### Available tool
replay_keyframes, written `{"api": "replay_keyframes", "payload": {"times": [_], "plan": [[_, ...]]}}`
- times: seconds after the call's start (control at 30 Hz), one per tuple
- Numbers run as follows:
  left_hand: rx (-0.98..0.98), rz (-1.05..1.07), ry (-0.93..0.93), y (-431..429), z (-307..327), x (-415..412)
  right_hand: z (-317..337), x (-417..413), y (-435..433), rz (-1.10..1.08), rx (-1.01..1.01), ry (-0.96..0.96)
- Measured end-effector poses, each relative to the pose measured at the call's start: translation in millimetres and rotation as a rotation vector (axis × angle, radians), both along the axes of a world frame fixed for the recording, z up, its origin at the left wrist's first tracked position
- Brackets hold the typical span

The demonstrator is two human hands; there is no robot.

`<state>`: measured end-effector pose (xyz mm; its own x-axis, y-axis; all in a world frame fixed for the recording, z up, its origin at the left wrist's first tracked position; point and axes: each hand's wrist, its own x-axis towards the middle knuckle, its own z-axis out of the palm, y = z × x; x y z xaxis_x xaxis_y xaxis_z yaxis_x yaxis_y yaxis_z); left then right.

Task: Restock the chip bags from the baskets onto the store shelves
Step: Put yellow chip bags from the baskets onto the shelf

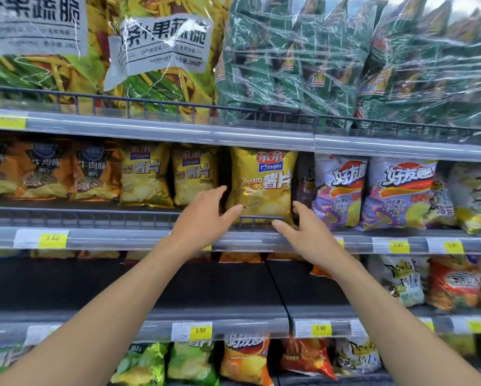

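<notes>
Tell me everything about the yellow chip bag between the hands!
The yellow bag is shiny, like foil, and puffy. It has a red and blue logo, the words POTATO CHIPS, and chips pictured low down. It stands upright on a shelf behind the wire rail. The left hand and right hand, both open, flank its lower edges, seemingly touching it.

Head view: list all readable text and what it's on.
"POTATO CHIPS", "薯片": centre yellow bag
"好友趣": purple bag
"牛肉味": orange bag
"280克": top-shelf bag label
"3.50": left price tag
"3.50": lower price tag
"5.90": tag beside it
Too blurred: tags at right
</notes>
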<state>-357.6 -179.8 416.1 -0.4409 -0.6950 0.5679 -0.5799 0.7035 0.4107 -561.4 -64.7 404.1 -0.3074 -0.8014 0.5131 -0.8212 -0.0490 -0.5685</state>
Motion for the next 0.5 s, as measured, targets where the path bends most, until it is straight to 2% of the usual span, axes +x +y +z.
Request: {"api": "replay_keyframes", "payload": {"times": [0.1,0.2,0.33,0.5], "plan": [[-0.243,0.069,-0.103,16.7,-26.4,16.9,-25.5,12.7,23.4,-0.029,-0.055,0.144],[-0.373,0.088,-0.17,40.7,-63.2,30.9,-62.8,13.2,42.7,-0.185,0.056,0.323],[-0.397,0.035,-0.251,78.4,-120.2,38.5,-117.0,19.1,90.1,-0.32,0.16,0.418],[-0.31,-0.065,-0.334,131.4,-189.8,30.6,-179.8,16.3,172.5,-0.399,0.33,0.384]]}}
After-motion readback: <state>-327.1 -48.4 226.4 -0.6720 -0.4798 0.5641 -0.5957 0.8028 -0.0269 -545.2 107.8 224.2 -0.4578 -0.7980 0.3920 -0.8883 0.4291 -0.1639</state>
